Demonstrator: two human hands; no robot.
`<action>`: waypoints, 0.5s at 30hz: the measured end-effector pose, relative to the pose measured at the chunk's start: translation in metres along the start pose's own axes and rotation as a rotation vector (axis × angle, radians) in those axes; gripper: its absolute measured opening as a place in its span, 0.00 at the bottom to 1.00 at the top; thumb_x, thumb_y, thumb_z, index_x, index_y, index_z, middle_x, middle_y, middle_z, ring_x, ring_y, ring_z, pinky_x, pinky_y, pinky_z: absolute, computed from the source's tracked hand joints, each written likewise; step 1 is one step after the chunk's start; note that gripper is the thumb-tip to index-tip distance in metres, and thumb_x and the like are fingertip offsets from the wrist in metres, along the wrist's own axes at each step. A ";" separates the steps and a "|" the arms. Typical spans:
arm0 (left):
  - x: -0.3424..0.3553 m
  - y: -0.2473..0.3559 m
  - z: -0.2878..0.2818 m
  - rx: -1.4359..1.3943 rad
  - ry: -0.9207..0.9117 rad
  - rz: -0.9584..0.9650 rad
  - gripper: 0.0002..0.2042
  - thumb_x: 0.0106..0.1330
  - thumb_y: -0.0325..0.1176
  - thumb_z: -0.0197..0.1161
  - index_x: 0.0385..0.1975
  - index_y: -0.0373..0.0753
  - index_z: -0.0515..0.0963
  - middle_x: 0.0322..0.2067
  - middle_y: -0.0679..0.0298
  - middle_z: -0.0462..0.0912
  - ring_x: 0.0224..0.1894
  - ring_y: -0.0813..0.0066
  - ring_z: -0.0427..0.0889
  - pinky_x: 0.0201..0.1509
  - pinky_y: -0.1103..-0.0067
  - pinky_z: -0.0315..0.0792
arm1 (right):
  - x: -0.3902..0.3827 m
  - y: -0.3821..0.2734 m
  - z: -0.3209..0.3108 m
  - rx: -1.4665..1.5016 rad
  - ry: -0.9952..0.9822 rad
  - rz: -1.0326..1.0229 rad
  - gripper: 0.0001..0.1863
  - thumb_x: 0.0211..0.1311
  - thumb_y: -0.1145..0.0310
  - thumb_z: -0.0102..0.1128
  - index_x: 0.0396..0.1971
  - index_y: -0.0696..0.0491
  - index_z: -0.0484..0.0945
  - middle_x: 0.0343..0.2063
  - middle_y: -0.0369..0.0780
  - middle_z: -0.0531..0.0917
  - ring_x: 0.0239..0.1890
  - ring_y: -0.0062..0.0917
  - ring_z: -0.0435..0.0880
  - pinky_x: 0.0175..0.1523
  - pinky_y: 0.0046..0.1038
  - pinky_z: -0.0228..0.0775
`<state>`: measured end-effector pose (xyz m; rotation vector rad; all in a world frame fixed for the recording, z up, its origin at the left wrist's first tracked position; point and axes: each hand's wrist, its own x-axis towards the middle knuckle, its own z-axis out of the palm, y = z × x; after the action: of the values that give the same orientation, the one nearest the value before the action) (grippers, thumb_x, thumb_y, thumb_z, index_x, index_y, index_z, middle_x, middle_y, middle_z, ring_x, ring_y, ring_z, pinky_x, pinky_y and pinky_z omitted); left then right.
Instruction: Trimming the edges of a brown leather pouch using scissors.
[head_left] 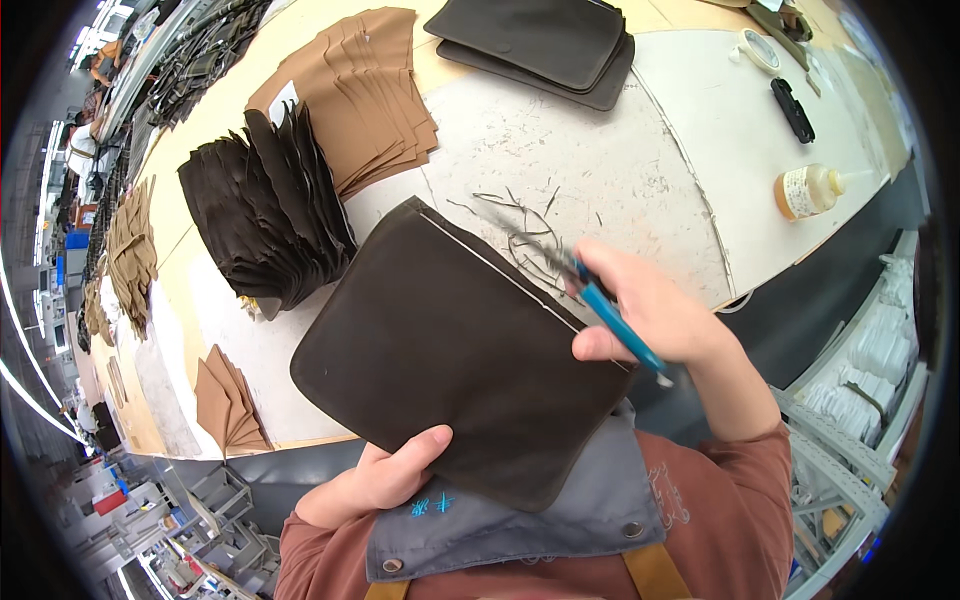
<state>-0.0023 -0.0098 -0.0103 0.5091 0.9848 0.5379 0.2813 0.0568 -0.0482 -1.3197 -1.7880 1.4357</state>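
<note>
My left hand [400,470] grips the lower-left edge of a dark rectangular fabric piece [445,370] with rounded corners and a pale line along its upper-right edge. My right hand [640,305] holds blurred scissors [610,315] with teal handles over that edge, blades pointing up-left; whether the blades touch the fabric I cannot tell. Dark thread scraps [530,240] lie on the pale work surface [480,140] just beyond the piece. A thick stack of dark fabric pieces [265,210] stands to the left.
Brown fabric pieces [355,95] lie behind; more [228,400] at lower left. Dark flat pieces [525,45] sit at the back. At right are a tape roll [760,50], a black tool [792,108] and a bottle [808,193]. Beyond the table's edge is shelving [860,370].
</note>
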 end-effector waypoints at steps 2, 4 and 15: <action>-0.001 -0.001 -0.002 -0.003 -0.014 0.005 0.25 0.62 0.28 0.52 0.60 0.31 0.59 0.57 0.51 0.67 0.58 0.58 0.70 0.60 0.64 0.67 | -0.011 0.005 0.005 -0.035 -0.004 -0.005 0.35 0.46 0.36 0.64 0.25 0.58 0.66 0.19 0.42 0.68 0.23 0.31 0.69 0.32 0.31 0.64; 0.000 -0.001 -0.005 0.045 -0.032 -0.033 0.25 0.62 0.28 0.51 0.60 0.31 0.59 0.57 0.52 0.67 0.58 0.59 0.70 0.61 0.64 0.66 | -0.016 -0.001 0.004 -0.058 -0.023 0.032 0.35 0.47 0.36 0.64 0.24 0.58 0.66 0.19 0.42 0.68 0.23 0.31 0.68 0.32 0.31 0.64; 0.001 -0.002 -0.002 0.121 -0.104 0.056 0.19 0.68 0.28 0.43 0.57 0.27 0.64 0.54 0.54 0.73 0.54 0.68 0.73 0.59 0.75 0.66 | -0.014 -0.007 0.003 -0.068 -0.064 0.059 0.37 0.46 0.34 0.63 0.19 0.57 0.64 0.15 0.40 0.66 0.19 0.27 0.66 0.27 0.28 0.62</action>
<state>-0.0035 -0.0098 -0.0131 0.6676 0.9094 0.4987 0.2816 0.0432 -0.0405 -1.3864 -1.8684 1.4754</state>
